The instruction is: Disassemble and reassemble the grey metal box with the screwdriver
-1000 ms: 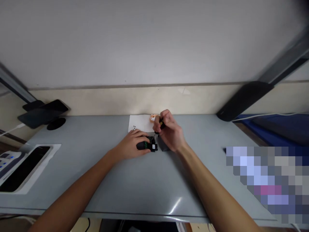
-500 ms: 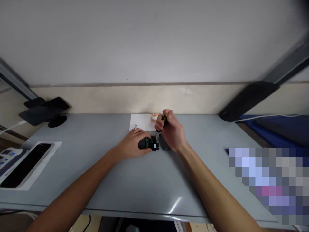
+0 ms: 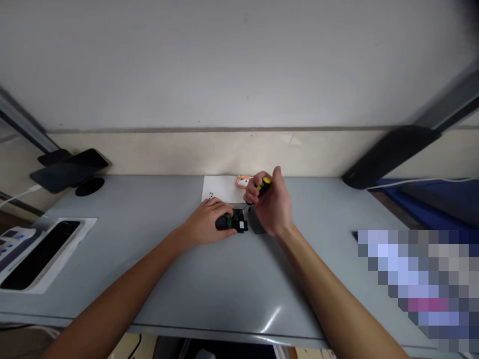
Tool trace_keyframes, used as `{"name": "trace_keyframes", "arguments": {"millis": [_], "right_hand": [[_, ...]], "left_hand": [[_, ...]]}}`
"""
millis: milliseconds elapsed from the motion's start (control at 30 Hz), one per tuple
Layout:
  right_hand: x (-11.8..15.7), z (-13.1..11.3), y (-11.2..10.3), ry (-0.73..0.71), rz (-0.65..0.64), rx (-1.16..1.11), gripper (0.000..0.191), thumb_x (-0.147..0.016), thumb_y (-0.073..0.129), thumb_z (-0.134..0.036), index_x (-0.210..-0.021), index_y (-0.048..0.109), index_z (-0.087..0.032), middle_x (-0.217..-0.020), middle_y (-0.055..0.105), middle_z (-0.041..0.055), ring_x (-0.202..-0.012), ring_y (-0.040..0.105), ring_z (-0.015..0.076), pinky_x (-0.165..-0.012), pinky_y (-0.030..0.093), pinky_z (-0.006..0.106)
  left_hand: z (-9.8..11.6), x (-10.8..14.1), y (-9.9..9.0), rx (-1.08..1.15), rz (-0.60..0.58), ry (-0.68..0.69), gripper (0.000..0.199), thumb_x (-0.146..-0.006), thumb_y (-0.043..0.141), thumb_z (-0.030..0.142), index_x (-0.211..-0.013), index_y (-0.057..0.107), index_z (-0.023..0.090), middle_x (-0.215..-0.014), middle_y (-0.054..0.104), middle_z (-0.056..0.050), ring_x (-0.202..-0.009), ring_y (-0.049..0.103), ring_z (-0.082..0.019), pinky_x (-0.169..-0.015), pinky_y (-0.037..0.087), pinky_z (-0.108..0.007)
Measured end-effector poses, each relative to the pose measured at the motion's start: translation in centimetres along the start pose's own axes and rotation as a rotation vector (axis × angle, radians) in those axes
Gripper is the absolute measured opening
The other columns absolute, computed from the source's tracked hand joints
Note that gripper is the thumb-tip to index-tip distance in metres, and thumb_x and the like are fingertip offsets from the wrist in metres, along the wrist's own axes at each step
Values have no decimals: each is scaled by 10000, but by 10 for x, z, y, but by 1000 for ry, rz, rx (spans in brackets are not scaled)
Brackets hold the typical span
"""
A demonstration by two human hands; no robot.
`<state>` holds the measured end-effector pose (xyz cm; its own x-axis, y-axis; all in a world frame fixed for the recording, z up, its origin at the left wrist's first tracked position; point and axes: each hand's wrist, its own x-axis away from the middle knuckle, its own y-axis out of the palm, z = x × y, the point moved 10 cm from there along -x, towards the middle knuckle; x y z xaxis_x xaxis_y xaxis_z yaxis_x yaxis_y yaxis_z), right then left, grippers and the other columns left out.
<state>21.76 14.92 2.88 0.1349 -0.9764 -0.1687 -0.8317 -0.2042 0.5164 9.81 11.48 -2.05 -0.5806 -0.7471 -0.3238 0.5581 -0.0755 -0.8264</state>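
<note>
At the left edge of the grey table (image 3: 187,289), a white device with blue marks (image 3: 17,244), cut off by the frame. Just right of it, a black slab (image 3: 43,254), lying flat on a white sheet (image 3: 88,232). Farther back, a dark phone-like screen (image 3: 71,169), tilted above a round black base (image 3: 90,187).

Toward the middle, the left hand (image 3: 207,220), clamped around the left part of a black gadget (image 3: 221,222): fingers along its far side, thumb along its near side. Directly behind that hand, a few dark specks (image 3: 211,194) on white paper (image 3: 221,188). Just right of the fingers, at the gadget's uncovered end, a green circuit board (image 3: 229,219), then a small white label (image 3: 241,225). At the paper's right end, an orange-and-white item (image 3: 242,182), partly hidden by the right hand (image 3: 270,202).

In that hand, a black-and-yellow screwdriver (image 3: 265,185), gripped in curled fingers with the thumb raised, with its shaft slanting down and left to the gadget's right part. Cannot tell exactly what the tip meets. Under the right hand, near the gadget, a dark grey object (image 3: 257,227). Well to the right, a leaning black cylinder (image 3: 377,157).
</note>
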Motion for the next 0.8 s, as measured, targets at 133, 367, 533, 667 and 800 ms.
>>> {"name": "trace_keyframes", "arguments": {"millis": [133,367,533,667,800], "right_hand": [[0,-2,-5,-20,60,-8,448,-962,562,-596,-723,447,-235,-651,307,-30,-533,284,124,-493,306,293],[4,-1,-1,-44,58,17,437,-981,536,-591,-744,454,-233,-677,340,-25,-541,304,120,-516,326,299],[4,-4,-2,-77,57,45,421,-986,534,-580,-754,489,-232,-683,379,-16,-562,336,127,-538,327,304],[3,-1,-1,-88,41,71,422,-973,556,-589,-764,505,-226,-685,417,-16,-567,357,119,-545,337,292],[4,2,2,-71,24,57,420,-972,562,-584,-765,505,-223,-670,406,-24,-563,354,112,-545,332,277]], "left_hand": [[0,1,-1,-11,-13,-15,390,-801,823,395,-1090,602,258,-1180,679,-43,-1154,577,-272,-1017,456,-440],[3,1,-2,9,-24,-33,377,-851,766,374,-1163,590,256,-1148,653,-48,-1143,571,-274,-1023,451,-450],[3,1,-1,5,-19,-14,374,-851,764,375,-1159,590,256,-1146,652,-50,-1140,569,-278,-1023,451,-450],[3,1,0,5,-28,-15,374,-862,750,358,-1180,579,260,-1175,655,-42,-1161,565,-272,-1041,442,-449],[4,2,0,4,-27,-13,372,-878,739,363,-1195,577,257,-1181,653,-37,-1175,559,-261,-1065,430,-442]]}}
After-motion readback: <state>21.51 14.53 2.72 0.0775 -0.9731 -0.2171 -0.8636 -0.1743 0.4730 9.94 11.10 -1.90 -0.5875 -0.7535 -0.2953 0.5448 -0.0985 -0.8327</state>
